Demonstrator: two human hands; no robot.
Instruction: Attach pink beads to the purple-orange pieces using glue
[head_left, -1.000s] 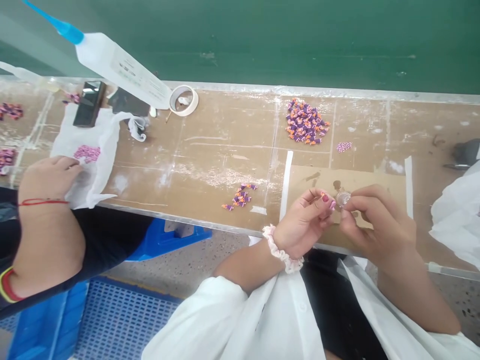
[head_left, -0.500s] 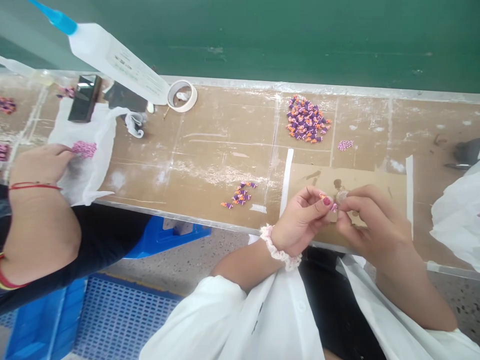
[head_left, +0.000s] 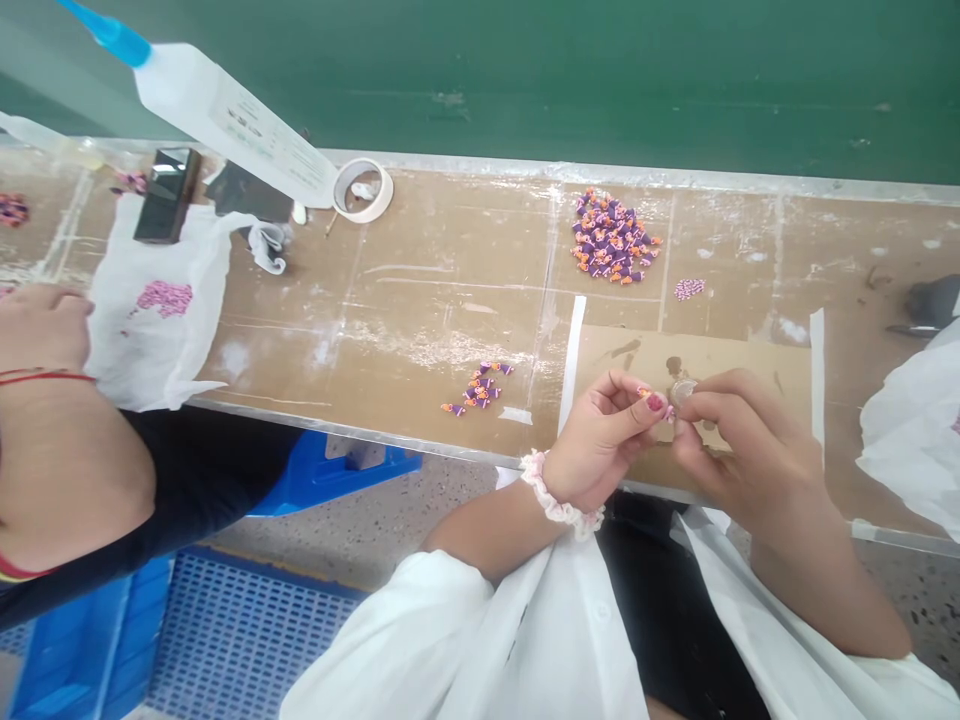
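Over the taped board [head_left: 772, 375], my left hand [head_left: 604, 435] pinches a small orange and purple clay figure [head_left: 643, 392] between thumb and fingertips. Most of that figure is hidden by the fingers. My right hand [head_left: 757, 440] is closed in a pinch beside it, thumb against forefinger, at the figure's right end; whatever it grips is too small to make out. A small round pale disc [head_left: 681, 390] shows just behind the right fingertips. Left of the board lies a loose group of similar purple and orange figures [head_left: 482, 390].
A larger heap of figures [head_left: 615, 240] and a little pile of pink bits [head_left: 689, 289] lie behind the board. A tape roll [head_left: 363, 190] and a white bottle [head_left: 232, 120] stand further left. A co-worker's hand [head_left: 45, 325] is beside a white sheet [head_left: 195, 335] with pink pieces.
The co-worker's hand has moved left, away from the pink pieces on the white sheet. My own hands stay almost still, pinched together at the same spot.
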